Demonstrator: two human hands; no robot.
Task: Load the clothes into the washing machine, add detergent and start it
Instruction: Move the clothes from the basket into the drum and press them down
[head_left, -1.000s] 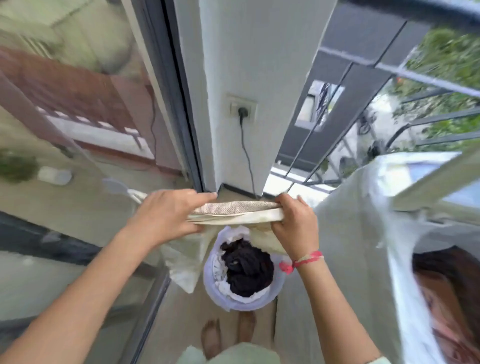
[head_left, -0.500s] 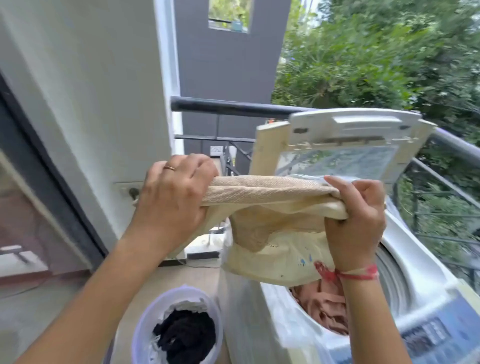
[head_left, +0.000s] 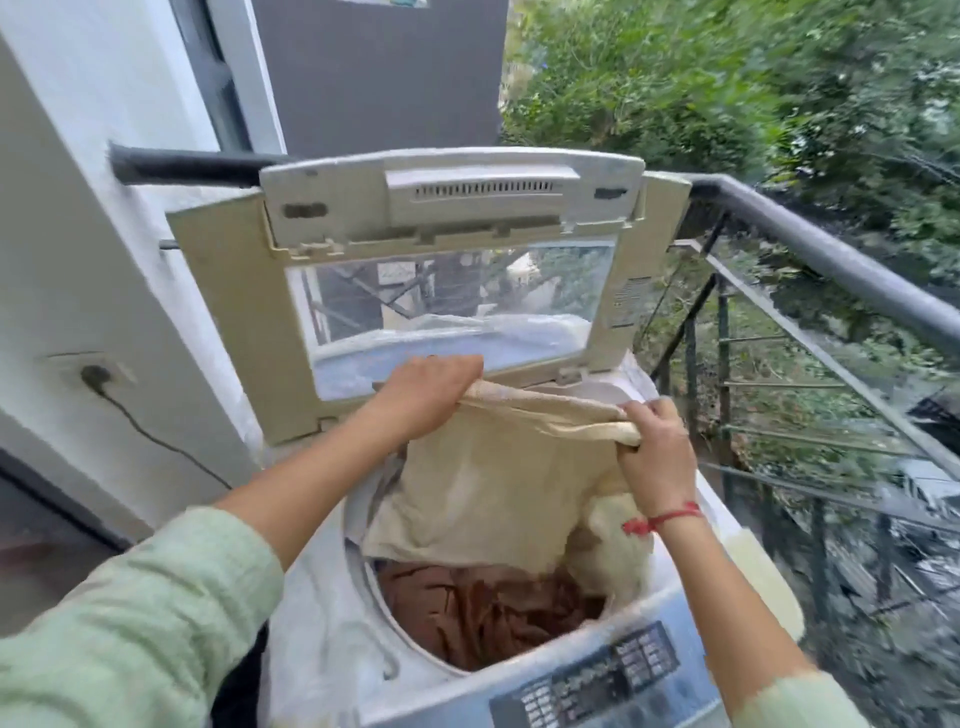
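On a balcony edged by a dark metal railing (head_left: 831, 260), a person stands over a top-loading washing machine (head_left: 322, 623) with a cream garment (head_left: 493, 488) held across the open drum. The left hand (head_left: 426, 395), at ten o'clock of the opening, has its fingers curled down over one end of the garment's bunched top edge. The right hand (head_left: 657, 457), at two o'clock, grips the other end in closed fingers and thumb. A red thread (head_left: 662, 519) circles the right wrist, and a pale green sleeve (head_left: 130, 623) covers the left forearm.

Between the two hands the cloth is pulled fairly taut along the top and hangs as a loose sheet, its lower part inside the drum. Its bottom edge reaches a heap of brown clothes (head_left: 488, 613) already in the tub; whether it rests on them cannot be told from this angle.

At twelve o'clock the lid (head_left: 452, 208) stands raised, its clear window facing the person. At six o'clock, on the near edge of the machine, is the dark control panel (head_left: 597, 680), blurred. At nine o'clock a wall socket (head_left: 93, 371) on the white wall holds a plug, and its black cord (head_left: 156, 436) trails down toward the machine. Green trees (head_left: 727, 78) fill the view from one to three o'clock beyond the rail.
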